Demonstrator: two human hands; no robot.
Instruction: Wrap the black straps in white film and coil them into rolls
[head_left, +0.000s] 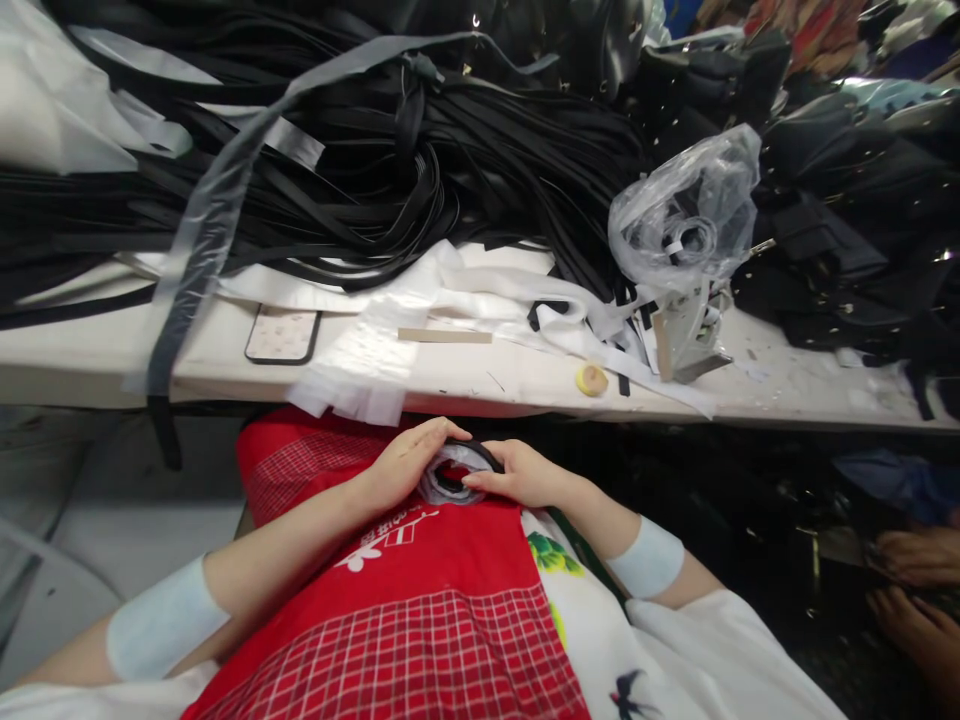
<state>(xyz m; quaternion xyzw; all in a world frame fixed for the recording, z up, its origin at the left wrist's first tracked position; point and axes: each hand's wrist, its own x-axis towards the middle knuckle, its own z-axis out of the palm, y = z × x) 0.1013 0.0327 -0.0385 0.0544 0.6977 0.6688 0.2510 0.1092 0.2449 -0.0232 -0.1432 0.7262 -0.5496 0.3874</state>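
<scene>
A small coiled roll [435, 484], black with a translucent whitish layer, rests over the red apron [450, 560] on my lap. My left hand [411, 460] is wrapped along the roll's left and upper side. From the right, my right hand [521, 473] grips the roll, its thumb across the face near the central hole and its other fingers behind the rim. Both hands are just below the table's front edge. A piece of translucent white film [360, 370] hangs over that edge above my left hand.
On the white table [525, 385] lie a phone [283, 334], a yellow tape roll [591, 379], a tan strip [445, 336], white strips and clear plastic [686, 215]. Black straps [337, 190] are heaped behind. Another person's hands [919, 600] show at lower right.
</scene>
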